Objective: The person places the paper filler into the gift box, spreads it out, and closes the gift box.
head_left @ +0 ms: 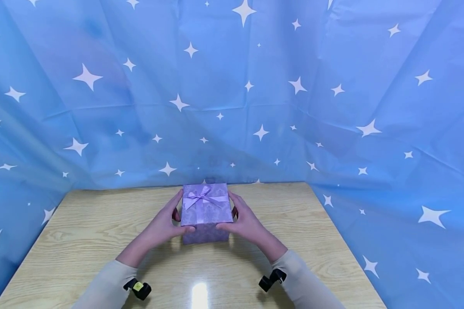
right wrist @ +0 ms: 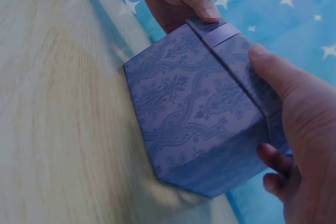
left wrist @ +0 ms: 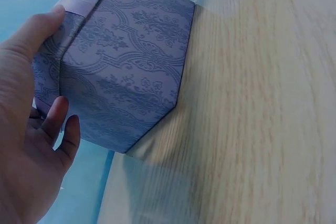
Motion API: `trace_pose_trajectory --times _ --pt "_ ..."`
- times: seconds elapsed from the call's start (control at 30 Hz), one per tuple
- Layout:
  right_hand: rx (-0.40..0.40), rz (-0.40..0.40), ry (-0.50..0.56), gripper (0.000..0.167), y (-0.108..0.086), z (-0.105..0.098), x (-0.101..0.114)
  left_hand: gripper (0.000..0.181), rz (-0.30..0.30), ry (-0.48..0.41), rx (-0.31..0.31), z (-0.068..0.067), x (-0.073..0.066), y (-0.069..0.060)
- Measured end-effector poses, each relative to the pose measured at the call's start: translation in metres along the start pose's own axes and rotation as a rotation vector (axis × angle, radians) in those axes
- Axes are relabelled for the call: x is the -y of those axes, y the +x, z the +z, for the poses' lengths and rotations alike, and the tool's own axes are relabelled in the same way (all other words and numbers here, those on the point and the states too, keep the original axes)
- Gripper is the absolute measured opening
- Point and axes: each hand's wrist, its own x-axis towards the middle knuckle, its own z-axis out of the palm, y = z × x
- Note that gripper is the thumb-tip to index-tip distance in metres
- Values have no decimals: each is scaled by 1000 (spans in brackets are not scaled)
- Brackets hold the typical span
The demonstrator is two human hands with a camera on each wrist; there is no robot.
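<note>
A purple gift box (head_left: 206, 234) with a floral pattern stands near the far side of the table. Its lid (head_left: 218, 209) is on, crossed by a pale lilac ribbon with a bow (head_left: 203, 196). The left hand (head_left: 164, 225) grips the lid on its left side, thumb on the front edge. On the opposite side the right hand (head_left: 250, 223) grips it likewise. In the left wrist view the thumb presses the lid beside the ribbon (left wrist: 77, 6), while two fingers (left wrist: 68, 140) stand off the box's side. Fingers behind the lid are mostly hidden.
The light wood-grain table (head_left: 100, 223) meets a blue star-patterned cloth (head_left: 224, 86) at the back and sides. Black wrist cameras (head_left: 142, 291) are strapped over the pale sleeves (head_left: 108, 285). A bright reflection lies near the table's front.
</note>
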Motion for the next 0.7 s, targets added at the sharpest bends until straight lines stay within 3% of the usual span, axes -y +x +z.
trace_pose_trajectory --times 0.3,0.7 --pt "15 28 32 118 -3 10 -11 134 -56 4 36 3 6 -1" --pt "15 72 22 117 -7 13 -13 133 -9 -1 31 7 15 -2"
